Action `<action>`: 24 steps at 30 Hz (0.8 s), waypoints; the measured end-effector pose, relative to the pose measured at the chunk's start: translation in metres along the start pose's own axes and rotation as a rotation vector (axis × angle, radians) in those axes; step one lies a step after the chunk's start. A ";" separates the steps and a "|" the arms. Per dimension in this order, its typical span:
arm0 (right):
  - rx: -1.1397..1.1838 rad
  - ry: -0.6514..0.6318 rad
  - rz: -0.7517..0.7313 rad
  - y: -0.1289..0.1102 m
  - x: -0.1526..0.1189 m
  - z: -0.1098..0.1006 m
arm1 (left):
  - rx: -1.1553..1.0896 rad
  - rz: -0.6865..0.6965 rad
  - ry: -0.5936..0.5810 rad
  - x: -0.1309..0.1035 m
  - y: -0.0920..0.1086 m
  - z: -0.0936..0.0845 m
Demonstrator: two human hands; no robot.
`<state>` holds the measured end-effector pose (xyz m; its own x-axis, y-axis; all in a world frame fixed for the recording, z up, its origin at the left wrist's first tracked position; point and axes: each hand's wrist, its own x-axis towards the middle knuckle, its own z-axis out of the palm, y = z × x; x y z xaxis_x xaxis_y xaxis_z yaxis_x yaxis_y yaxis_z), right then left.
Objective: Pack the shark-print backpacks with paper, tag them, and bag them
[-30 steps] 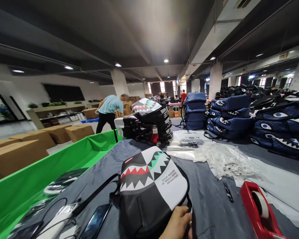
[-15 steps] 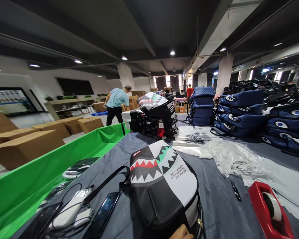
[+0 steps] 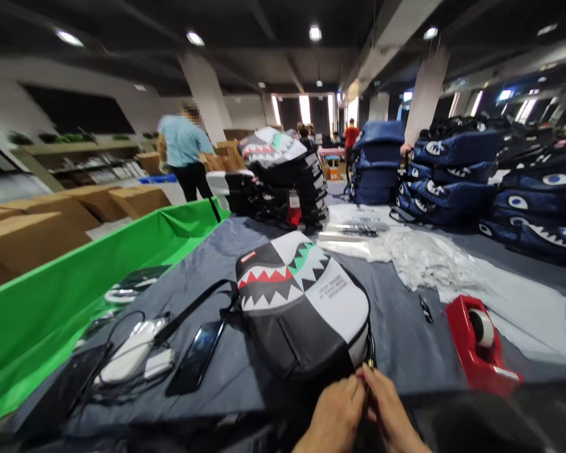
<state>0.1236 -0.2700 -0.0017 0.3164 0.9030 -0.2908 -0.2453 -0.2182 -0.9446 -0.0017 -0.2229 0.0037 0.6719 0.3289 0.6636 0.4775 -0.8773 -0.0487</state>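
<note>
A black, white and grey backpack [image 3: 302, 308] with a shark-mouth print lies on the dark cloth-covered table [image 3: 405, 352], its lower end towards me. My left hand [image 3: 338, 412] is closed at the lower right corner of the bag; what its fingers hold is hidden. Beside it, my right hand [image 3: 387, 399] pinches at a gold zipper pull [image 3: 370, 363] on the bag's side. The two hands' fingertips nearly meet there. A strap [image 3: 193, 308] stretches from the bag's left side over the table.
Left of the bag lie a phone [image 3: 197, 357] and a white charger [image 3: 129, 353] with cables. A red tape dispenser [image 3: 476, 343], a pen [image 3: 425, 309] and clear plastic bags [image 3: 434, 255] lie right. Backpack stacks [image 3: 306, 182] stand behind; green sheeting [image 3: 122, 264] borders the left.
Both hands now show at the bag's lower corner, where only part of one hand showed before. The camera view has tilted downward. The person in light blue has straightened up.
</note>
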 end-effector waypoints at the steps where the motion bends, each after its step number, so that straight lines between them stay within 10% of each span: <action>1: 0.045 0.080 0.048 -0.006 0.000 0.002 | -0.045 0.002 -0.061 0.002 0.004 -0.004; 7: 0.019 0.181 0.090 -0.040 0.022 0.003 | -0.224 0.031 -0.253 -0.004 0.008 -0.023; 14: -0.128 -0.166 0.188 -0.047 0.024 -0.013 | -0.377 0.047 -0.350 -0.021 -0.040 -0.052; 20: -0.089 -0.048 0.122 -0.017 0.023 0.016 | -0.199 0.049 -0.130 -0.047 -0.068 -0.057; 24: -0.211 -0.203 0.107 -0.017 0.016 0.001 | -0.212 0.063 -0.098 -0.061 -0.075 -0.053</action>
<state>0.1320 -0.2519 0.0101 0.1040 0.9216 -0.3741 -0.0650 -0.3690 -0.9272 -0.1086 -0.1956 0.0067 0.7533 0.2946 0.5880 0.3104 -0.9475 0.0771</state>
